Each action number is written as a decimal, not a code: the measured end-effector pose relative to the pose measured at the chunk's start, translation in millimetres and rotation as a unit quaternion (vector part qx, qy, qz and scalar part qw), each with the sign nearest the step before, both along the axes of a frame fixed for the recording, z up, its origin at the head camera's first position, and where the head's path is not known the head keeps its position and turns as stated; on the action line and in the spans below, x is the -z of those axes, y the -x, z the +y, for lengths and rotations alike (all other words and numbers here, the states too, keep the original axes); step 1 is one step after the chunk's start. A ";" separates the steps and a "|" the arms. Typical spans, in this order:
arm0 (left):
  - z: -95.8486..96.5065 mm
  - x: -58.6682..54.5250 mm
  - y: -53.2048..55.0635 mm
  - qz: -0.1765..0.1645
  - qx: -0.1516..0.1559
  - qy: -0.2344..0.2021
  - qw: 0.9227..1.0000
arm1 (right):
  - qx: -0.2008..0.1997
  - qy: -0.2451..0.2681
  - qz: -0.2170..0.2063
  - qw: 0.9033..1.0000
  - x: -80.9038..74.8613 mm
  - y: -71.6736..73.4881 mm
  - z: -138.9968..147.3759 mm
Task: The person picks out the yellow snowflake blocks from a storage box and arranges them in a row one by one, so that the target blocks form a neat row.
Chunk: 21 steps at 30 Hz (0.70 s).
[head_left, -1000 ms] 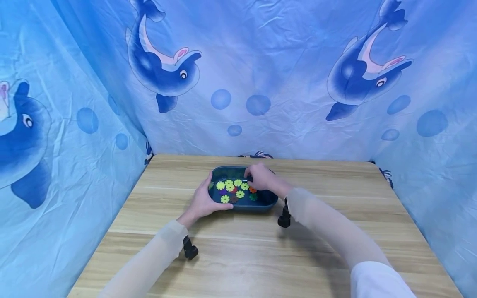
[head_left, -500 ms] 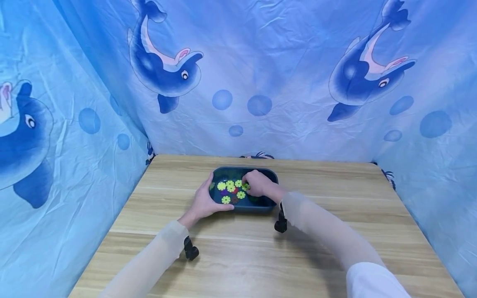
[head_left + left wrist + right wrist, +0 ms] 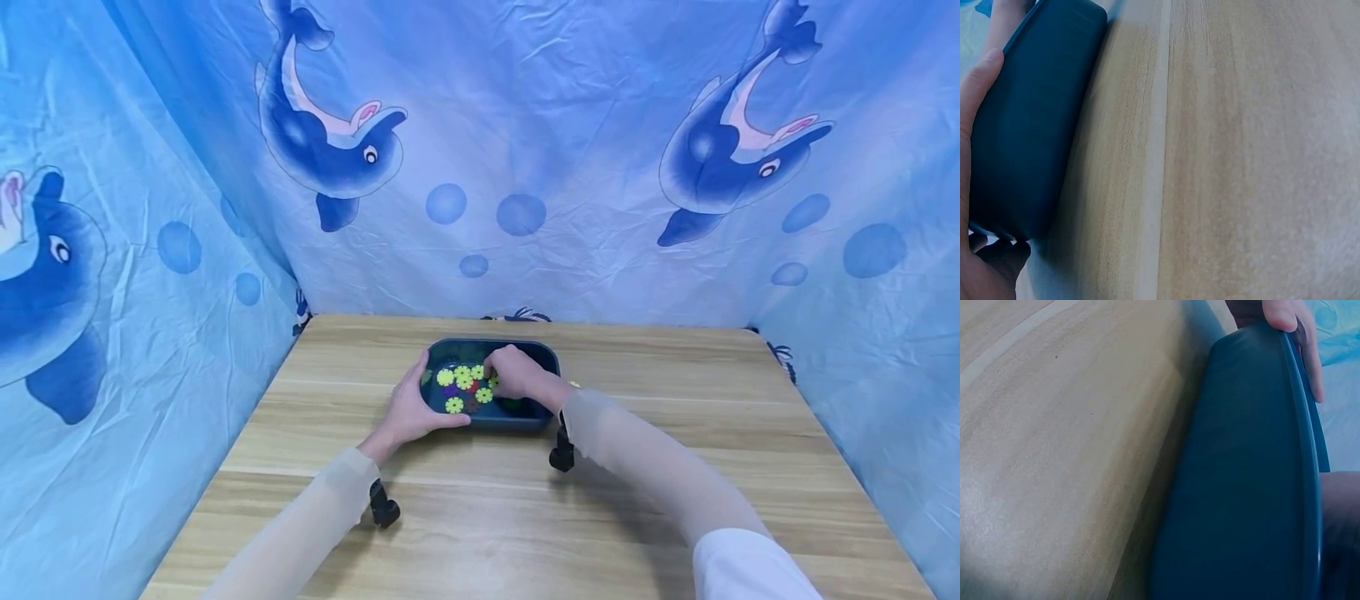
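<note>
A dark teal plastic tray [image 3: 510,423] with rounded corners stands on the table. In it lie several yellow flower-shaped discs [image 3: 454,405], with a purple disc [image 3: 450,390], a red disc [image 3: 473,386] and a brown disc [image 3: 472,406] among them. My left hand [image 3: 408,408] grips the tray's left end, the thumb along the front rim and the fingers round the far side. My right hand [image 3: 517,373] reaches down into the tray, its bent fingers beside a yellow disc. Whether they pinch it is hidden. In the right wrist view, the tray wall [image 3: 1241,462] hides those fingertips.
A wooden table [image 3: 480,517] spreads round the tray. One yellow piece [image 3: 574,384] shows just right of the tray, partly behind my right forearm. A blue dolphin-print curtain [image 3: 570,275] closes off the back and sides. A black camera mount [image 3: 385,507] hangs from my left wrist.
My right hand has shifted from the tray's back right toward the yellow discs at its middle, and lower. A yellow piece right of the tray has come into view. My left hand keeps its hold.
</note>
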<state>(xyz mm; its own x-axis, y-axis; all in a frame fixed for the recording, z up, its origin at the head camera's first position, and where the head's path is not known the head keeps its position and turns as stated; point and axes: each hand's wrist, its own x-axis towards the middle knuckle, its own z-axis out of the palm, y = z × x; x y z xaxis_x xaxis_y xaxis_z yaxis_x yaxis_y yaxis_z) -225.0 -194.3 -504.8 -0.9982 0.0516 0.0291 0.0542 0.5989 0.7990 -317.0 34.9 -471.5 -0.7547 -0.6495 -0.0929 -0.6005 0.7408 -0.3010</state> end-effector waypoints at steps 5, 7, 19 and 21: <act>-0.2 0.7 0.3 0.003 -0.001 0.003 1.000 | -0.002 0.007 0.010 1.000 -1.8 -0.8 -0.4; 0.2 0.2 0.1 0.004 0.000 0.002 1.000 | -0.003 0.012 0.021 1.000 -3.0 -0.3 0.5; 1.1 0.5 0.2 -0.003 -0.001 -0.006 1.000 | 0.011 0.078 0.075 0.994 -32.2 3.5 22.1; 1.5 0.8 0.4 -0.001 -0.003 -0.007 1.000 | 0.009 0.086 0.089 0.992 -40.2 3.7 27.6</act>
<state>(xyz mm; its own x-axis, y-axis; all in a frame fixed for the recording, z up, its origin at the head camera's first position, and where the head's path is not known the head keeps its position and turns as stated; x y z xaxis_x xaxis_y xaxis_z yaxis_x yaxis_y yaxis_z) -225.5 -192.8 -505.5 -0.9986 0.0453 0.0271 0.0486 0.5876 0.8077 -320.7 62.5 -431.3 -0.7614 -0.6298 0.1535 -0.6418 0.6991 -0.3152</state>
